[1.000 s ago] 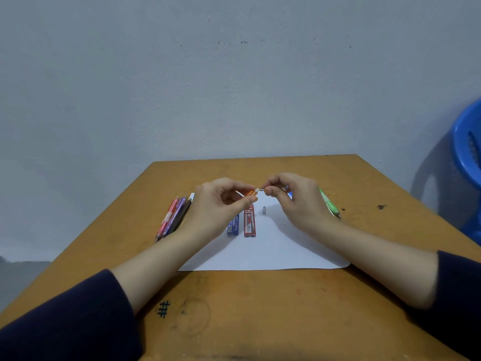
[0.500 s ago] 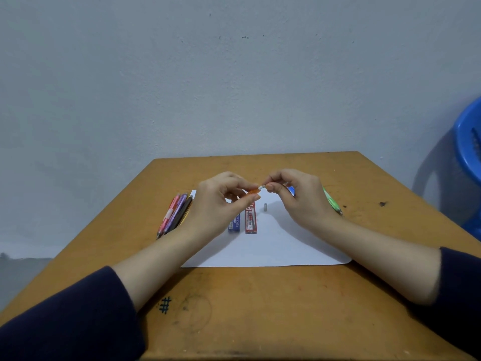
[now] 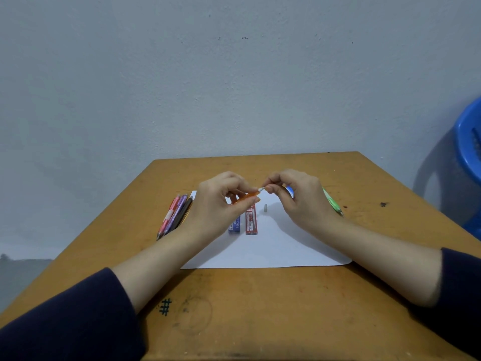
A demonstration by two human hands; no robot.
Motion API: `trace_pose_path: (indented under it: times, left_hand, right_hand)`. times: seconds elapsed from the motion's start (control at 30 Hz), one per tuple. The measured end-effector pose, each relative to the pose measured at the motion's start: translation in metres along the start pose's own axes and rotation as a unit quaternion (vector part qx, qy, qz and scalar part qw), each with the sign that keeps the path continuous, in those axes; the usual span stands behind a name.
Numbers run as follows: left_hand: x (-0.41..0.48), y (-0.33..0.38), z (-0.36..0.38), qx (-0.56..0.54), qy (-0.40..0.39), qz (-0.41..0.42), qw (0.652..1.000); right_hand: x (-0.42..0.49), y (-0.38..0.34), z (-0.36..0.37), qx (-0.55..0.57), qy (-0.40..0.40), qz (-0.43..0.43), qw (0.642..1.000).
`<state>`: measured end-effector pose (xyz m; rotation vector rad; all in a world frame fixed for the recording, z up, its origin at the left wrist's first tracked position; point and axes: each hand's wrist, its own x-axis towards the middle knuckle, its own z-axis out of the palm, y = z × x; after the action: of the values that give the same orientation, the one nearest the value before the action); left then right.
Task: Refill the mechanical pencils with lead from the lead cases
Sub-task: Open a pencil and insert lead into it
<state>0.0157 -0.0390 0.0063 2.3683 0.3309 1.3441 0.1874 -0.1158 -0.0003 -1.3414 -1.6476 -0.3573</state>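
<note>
Orange pencil [image 3: 246,198] gripped in the left hand [image 3: 221,201] above the paper [image 3: 273,248], right hand [image 3: 299,199] pinching its white eraser end [image 3: 261,189], cap [image 3: 265,207] off, both lead cases [image 3: 251,221] lying untouched below, so early going, I'd judge.

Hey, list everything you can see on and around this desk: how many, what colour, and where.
table: one, brown wood, against the wall
sheet of paper: one, white, mid table
orange mechanical pencil: one, held above the paper
white end piece: one, at that pencil's right end
blue lead case: one, on the paper
red lead case: one, just right of the blue one
small cap: one, grey, upright on the paper
pencil bundle: at least three, pink, purple, dark, left of the paper
green pencil: one, behind the right wrist
plastic chair: one, blue, far right
left hand: grips the orange pencil
right hand: pinches the end piece
</note>
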Motion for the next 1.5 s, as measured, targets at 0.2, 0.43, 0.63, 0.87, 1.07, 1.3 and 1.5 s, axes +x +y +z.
trace_pose_path:
  times: [0.2, 0.43, 0.63, 0.87, 1.07, 1.3, 1.5]
  left_hand:
    - [0.001, -0.003, 0.0, 0.027, -0.003, 0.029, 0.999]
    - [0.0, -0.004, 0.0, 0.016, 0.011, 0.044, 0.999]
    - [-0.001, -0.003, 0.001, 0.027, 0.017, 0.05, 0.998]
    - [-0.002, -0.005, 0.0, 0.037, 0.037, 0.058, 0.997]
    - [-0.002, -0.005, 0.001, 0.034, 0.041, 0.046, 0.998]
    - [-0.001, -0.002, 0.001, 0.027, 0.046, 0.044, 0.998]
    - [-0.001, -0.003, 0.002, 0.025, 0.054, 0.038, 0.997]
  right_hand:
    - [0.001, 0.002, 0.0, -0.115, 0.018, -0.076, 0.99]
    - [0.0, -0.003, -0.003, 0.0, 0.031, -0.006, 0.999]
    - [-0.003, -0.005, -0.001, 0.062, 0.04, 0.048, 0.996]
    - [-0.005, -0.009, -0.003, 0.102, 0.037, 0.057, 0.992]
    - [-0.004, -0.013, -0.005, 0.133, 0.02, 0.091, 0.987]
    - [-0.001, -0.009, -0.005, 0.152, -0.006, 0.155, 0.976]
    - [0.0, 0.002, -0.001, 0.065, -0.091, 0.202, 0.973]
